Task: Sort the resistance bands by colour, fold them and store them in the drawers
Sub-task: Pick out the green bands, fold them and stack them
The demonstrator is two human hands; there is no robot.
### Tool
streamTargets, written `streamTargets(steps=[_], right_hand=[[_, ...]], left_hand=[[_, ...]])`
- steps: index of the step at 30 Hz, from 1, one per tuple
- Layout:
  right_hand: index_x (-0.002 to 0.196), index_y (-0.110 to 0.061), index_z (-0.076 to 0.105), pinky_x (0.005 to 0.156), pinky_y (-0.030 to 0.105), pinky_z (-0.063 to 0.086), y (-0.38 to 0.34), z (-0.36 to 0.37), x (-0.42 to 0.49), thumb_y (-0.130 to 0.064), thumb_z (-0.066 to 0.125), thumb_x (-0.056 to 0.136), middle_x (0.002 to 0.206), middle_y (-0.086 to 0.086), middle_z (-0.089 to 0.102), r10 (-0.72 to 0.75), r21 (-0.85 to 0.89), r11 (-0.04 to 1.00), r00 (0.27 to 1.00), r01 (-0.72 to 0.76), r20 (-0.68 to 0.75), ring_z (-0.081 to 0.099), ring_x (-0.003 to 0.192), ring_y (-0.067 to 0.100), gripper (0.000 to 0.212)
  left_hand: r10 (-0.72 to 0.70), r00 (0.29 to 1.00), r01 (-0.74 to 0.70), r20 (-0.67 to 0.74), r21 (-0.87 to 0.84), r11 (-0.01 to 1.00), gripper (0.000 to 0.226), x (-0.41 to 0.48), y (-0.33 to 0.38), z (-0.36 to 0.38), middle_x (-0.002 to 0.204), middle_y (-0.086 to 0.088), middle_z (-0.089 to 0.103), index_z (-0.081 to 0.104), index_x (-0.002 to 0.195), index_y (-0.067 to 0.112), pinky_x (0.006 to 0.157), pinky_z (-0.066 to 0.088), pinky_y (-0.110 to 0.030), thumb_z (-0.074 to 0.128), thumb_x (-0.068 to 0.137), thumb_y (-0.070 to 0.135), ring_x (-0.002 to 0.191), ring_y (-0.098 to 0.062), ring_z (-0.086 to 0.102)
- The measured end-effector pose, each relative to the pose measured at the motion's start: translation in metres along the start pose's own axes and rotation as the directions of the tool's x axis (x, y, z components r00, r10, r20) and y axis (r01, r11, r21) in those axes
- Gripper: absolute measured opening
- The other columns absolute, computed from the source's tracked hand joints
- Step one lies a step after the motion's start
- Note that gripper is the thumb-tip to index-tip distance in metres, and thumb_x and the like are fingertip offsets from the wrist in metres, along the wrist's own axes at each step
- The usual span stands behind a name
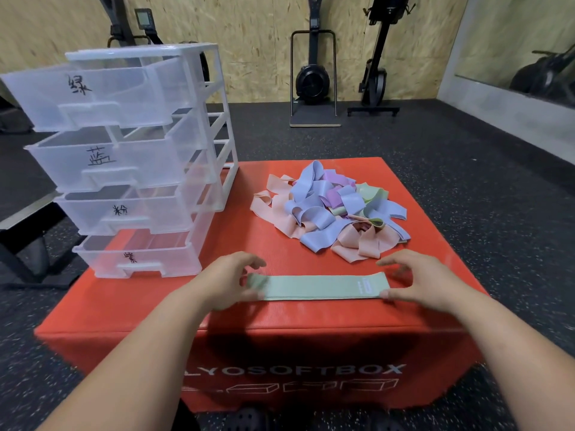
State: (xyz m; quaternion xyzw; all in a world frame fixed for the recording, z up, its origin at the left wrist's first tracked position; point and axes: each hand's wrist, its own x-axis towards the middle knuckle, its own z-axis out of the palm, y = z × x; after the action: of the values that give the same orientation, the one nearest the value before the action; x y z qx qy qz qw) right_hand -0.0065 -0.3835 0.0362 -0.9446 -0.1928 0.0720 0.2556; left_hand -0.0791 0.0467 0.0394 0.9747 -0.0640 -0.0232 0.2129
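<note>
One wide-angle camera sits on my head, facing forward and down. Straight edges bow toward the frame borders. My forearms enter from the bottom edge. My left hand [231, 279] and right hand [413, 279] sit just below centre, close to the lens, at the ends of the green band [314, 286]. The red soft box [311, 343] fills the lower middle. The drawer unit [130, 169] stands near, left of centre. The back wall [255, 42] and gym machines [312, 79] span the top, well away.
</note>
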Motion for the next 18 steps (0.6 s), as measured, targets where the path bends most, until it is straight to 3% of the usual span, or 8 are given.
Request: streamTargets(steps=[2,4,8,18], right_hand=[[0.123,-0.043,0.068,0.087,0.001,0.042,0.0012,0.0005,0.0007,-0.037,0.099,0.063,0.121,-0.029,0.064,-0.013,0.011,1.0,0.997,0.012,0.077,0.063,0.108,-0.01,0.067],[0.121,-0.047,0.069,0.091,0.011,0.047,0.0017,0.0046,0.0036,-0.035,0.098,0.065,0.115,-0.028,0.067,-0.015,-0.03,0.999,0.997,0.017,0.075,0.064,0.107,-0.006,0.064],[0.118,-0.046,0.071,0.096,0.031,0.054,-0.0009,0.0058,0.0081,-0.036,0.097,0.067,0.109,-0.023,0.07,-0.02,-0.085,0.996,0.999,0.024,0.049,0.064,0.101,0.0,0.058],[0.115,-0.049,0.07,0.094,0.025,0.053,-0.0058,0.001,0.0068,-0.035,0.097,0.068,0.111,-0.025,0.069,-0.035,-0.071,0.997,0.996,0.041,0.082,0.064,0.102,-0.003,0.056]], left_hand=[[0.026,0.997,-0.03,0.067,0.057,0.998,0.069,-0.0029,-0.0003,-0.0018,0.121,0.021,0.061,0.063,0.137,0.035,0.084,0.039,-0.01,0.092,0.075,0.038,0.102,-0.004,0.056],[0.034,0.999,-0.037,0.036,0.085,0.996,0.068,-0.0028,-0.0008,-0.001,0.117,0.022,0.061,0.064,0.136,0.035,0.077,0.036,-0.006,0.092,0.074,0.034,0.095,-0.002,0.055],[0.027,1.0,-0.028,0.013,0.073,0.997,0.066,-0.0025,-0.0011,-0.0016,0.113,0.022,0.065,0.067,0.132,0.036,0.079,0.047,-0.021,0.093,0.072,0.037,0.092,-0.003,0.06],[0.018,0.999,-0.021,0.038,0.087,0.996,0.066,0.0005,0.0007,-0.0027,0.118,0.021,0.065,0.065,0.132,0.04,0.088,0.052,-0.03,0.092,0.072,0.042,0.1,-0.006,0.06]])
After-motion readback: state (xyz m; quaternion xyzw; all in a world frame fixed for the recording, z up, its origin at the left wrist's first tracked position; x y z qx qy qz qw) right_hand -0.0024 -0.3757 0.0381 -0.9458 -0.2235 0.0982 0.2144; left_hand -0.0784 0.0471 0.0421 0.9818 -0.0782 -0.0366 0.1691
